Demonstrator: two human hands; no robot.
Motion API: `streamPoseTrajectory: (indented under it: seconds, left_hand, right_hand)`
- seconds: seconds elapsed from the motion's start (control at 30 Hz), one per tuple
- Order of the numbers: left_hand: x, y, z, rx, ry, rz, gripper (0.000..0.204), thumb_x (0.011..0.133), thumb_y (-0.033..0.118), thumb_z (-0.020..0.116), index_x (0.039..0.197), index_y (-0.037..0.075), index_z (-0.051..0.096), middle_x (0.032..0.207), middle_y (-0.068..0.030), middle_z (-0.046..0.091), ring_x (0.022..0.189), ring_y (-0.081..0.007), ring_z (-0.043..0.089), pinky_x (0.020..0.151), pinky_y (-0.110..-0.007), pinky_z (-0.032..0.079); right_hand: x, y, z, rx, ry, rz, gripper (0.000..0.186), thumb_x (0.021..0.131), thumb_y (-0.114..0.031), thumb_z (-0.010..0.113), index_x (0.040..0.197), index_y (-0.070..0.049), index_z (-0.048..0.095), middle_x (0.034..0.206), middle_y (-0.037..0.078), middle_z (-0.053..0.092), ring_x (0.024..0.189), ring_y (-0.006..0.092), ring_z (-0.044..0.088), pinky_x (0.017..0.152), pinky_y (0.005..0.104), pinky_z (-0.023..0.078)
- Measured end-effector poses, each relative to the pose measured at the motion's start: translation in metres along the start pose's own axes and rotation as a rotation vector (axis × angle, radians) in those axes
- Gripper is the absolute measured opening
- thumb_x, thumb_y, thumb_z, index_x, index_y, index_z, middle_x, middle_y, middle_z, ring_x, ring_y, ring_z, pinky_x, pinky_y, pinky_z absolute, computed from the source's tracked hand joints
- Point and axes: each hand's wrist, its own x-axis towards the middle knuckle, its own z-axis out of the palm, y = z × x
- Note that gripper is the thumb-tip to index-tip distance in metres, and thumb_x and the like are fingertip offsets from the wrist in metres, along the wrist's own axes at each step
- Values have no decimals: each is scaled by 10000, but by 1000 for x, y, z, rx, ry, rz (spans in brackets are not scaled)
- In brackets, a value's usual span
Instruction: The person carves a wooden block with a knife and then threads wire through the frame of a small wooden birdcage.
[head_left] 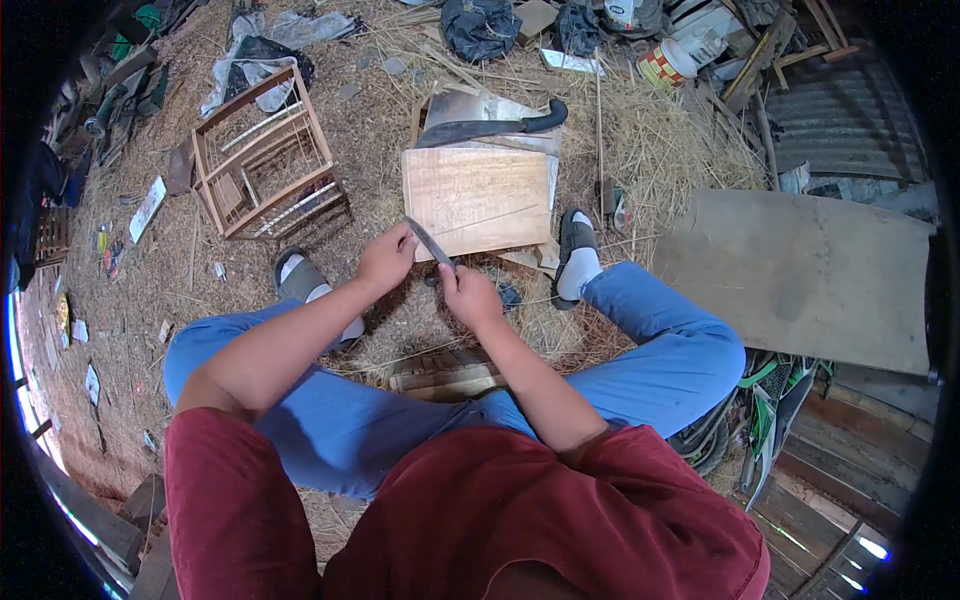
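Observation:
My right hand (472, 298) is closed around the handle end of a small knife (430, 243), whose dark blade slants up to the left. By the blade's tip, my left hand (387, 260) has its fingers pinched together; whether they grip the blade or something thin beside it is too small to tell. Just beyond both hands lies a pale wooden board (478, 195), with a thin dark line across it. A machete (490, 128) with a black handle rests past that board's far edge, on other flat sheets.
A slatted wooden frame like a small cage (318, 140) stands at the left. To the right lies a large flat panel (800, 270). Straw and shavings cover the ground. Black plastic bags (480, 28) and a tipped bucket (668, 64) are at the back. My feet flank the board.

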Motion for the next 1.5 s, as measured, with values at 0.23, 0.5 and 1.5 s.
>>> streamPoseTrajectory:
  seconds: [0.23, 0.5, 1.5]
  left_hand:
    - [2, -9, 5, -41, 11, -13, 245, 960, 271, 613, 899, 41, 555, 744, -167, 593, 683, -313, 588, 664, -434, 474]
    - [8, -28, 17, -245, -6, -30, 190, 970, 159, 639, 838, 57, 548, 690, -24, 559, 652, -113, 537, 599, -314, 446]
    - [2, -2, 10, -99, 6, -78, 261, 992, 263, 561, 885, 26, 536, 779, -149, 570, 757, -278, 573, 717, -420, 465]
  right_hand:
    - [0, 1, -12, 97, 5, 134, 584, 1022, -514, 426, 917, -20, 718, 879, 278, 692, 869, 468, 672, 806, 554, 535]
    - [6, 6, -17, 72, 7, 144, 570, 1016, -515, 440, 918, -18, 701, 872, 278, 690, 872, 470, 671, 805, 552, 531]
    - [15, 21, -15, 118, 114, 120, 580, 1027, -504, 428, 886, -11, 698, 865, 274, 689, 848, 463, 671, 793, 566, 523]
